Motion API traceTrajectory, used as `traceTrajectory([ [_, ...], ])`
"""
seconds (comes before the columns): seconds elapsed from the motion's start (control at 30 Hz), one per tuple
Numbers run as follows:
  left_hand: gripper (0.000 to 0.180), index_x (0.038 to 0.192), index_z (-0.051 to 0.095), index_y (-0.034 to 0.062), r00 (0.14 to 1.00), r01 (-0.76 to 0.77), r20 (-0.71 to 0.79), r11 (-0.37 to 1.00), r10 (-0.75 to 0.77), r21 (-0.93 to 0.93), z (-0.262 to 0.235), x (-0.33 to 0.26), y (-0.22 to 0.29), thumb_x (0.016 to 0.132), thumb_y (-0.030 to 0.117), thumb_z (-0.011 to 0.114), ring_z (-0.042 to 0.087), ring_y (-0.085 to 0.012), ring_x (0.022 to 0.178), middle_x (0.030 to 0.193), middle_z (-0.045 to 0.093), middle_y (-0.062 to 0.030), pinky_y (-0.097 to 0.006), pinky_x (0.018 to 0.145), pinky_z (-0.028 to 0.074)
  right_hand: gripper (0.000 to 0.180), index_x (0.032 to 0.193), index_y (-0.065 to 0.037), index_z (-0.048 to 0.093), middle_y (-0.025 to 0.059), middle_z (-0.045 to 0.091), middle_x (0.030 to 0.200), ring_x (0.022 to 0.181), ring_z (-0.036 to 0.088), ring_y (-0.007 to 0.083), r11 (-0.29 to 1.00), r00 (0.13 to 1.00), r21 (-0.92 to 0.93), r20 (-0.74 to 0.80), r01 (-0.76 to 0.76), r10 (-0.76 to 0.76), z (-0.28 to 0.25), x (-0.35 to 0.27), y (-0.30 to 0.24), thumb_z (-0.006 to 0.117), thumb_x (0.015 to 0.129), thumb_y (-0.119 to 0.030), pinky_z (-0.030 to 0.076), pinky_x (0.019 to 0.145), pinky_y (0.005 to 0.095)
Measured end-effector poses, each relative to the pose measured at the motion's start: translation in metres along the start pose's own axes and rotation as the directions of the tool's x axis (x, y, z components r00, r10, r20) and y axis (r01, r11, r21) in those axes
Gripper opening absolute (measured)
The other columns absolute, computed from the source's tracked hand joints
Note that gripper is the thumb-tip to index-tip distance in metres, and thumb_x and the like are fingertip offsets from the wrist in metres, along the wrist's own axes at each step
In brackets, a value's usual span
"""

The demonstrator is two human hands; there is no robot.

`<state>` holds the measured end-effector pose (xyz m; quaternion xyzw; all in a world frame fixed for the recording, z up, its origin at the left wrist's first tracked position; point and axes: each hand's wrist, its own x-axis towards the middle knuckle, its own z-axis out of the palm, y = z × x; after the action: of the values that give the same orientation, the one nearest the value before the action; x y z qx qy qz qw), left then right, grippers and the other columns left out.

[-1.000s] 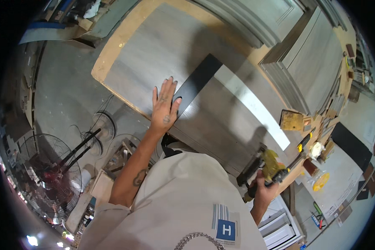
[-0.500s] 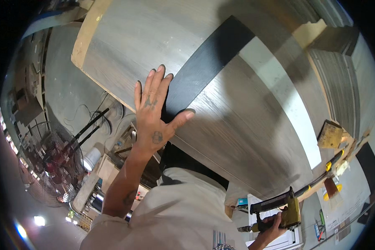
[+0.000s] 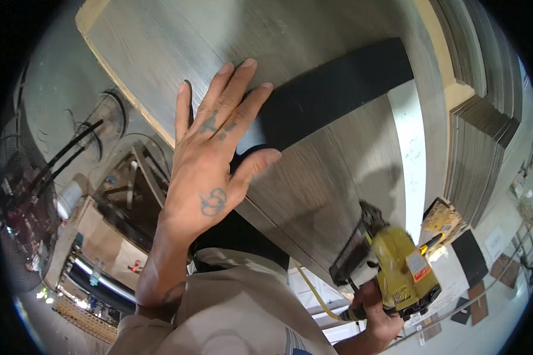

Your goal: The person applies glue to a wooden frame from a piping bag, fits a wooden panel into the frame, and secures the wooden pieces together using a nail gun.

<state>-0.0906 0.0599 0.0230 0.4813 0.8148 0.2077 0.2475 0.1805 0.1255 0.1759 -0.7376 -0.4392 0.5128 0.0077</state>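
Note:
My left hand (image 3: 210,157) lies with spread fingers over the near left end of a black strip (image 3: 343,77), its thumb along the strip's near edge. The strip rests across a grey-brown wood-grain panel (image 3: 308,183). At its far right end the strip meets a white strip (image 3: 410,142) running towards me, and the two form a corner. My right hand (image 3: 376,310) is wrapped round the handle of a yellow-and-black nail gun (image 3: 400,266), held at the panel's near right corner. Its nose is partly hidden, so I cannot tell whether it touches the panel.
Stacked grey boards (image 3: 477,148) stand along the right side. A worn yellow-brown block (image 3: 441,218) and a yellow-handled tool (image 3: 432,243) lie close to the nail gun. A yellow air hose (image 3: 317,290) trails below. At left are a caged fan (image 3: 21,207) and a white bucket (image 3: 70,198).
My right hand has brought the nail gun up and nearer to the panel's near right corner. My left hand stays on the black strip's end. The whole view has turned and shifted.

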Motion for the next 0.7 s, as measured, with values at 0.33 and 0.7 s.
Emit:
traceTrajectory([
  [0.33, 0.055, 0.141, 0.051, 0.0139, 0.998, 0.023, 0.059, 0.994, -0.016, -0.11, -0.006, -0.002, -0.006, 0.091, 0.034, 0.057, 0.027, -0.0252, 0.147, 0.155, 0.037, -0.0047, -0.055, 0.12, 0.009, 0.055, 0.124, 0.006, 0.057, 0.0132, 0.065, 0.115, 0.104, 0.061, 0.0219, 0.982, 0.99, -0.142, -0.039, 0.127, -0.134, 0.077, 0.018, -0.059, 0.082, 0.076, -0.004, 0.047, 0.093, 0.0336],
  [0.7, 0.048, 0.141, 0.049, 0.0158, 0.992, 0.027, 0.124, 0.992, -0.012, -0.122, -0.004, -0.001, -0.008, 0.099, 0.037, 0.042, 0.025, -0.0253, 0.147, 0.157, 0.034, -0.0042, -0.055, 0.12, 0.004, 0.049, 0.12, 0.007, 0.057, 0.0142, 0.065, 0.115, 0.106, 0.063, 0.0198, 0.993, 0.996, -0.094, -0.05, 0.074, -0.079, 0.085, 0.015, -0.068, 0.08, 0.079, -0.004, 0.049, 0.093, 0.0314],
])
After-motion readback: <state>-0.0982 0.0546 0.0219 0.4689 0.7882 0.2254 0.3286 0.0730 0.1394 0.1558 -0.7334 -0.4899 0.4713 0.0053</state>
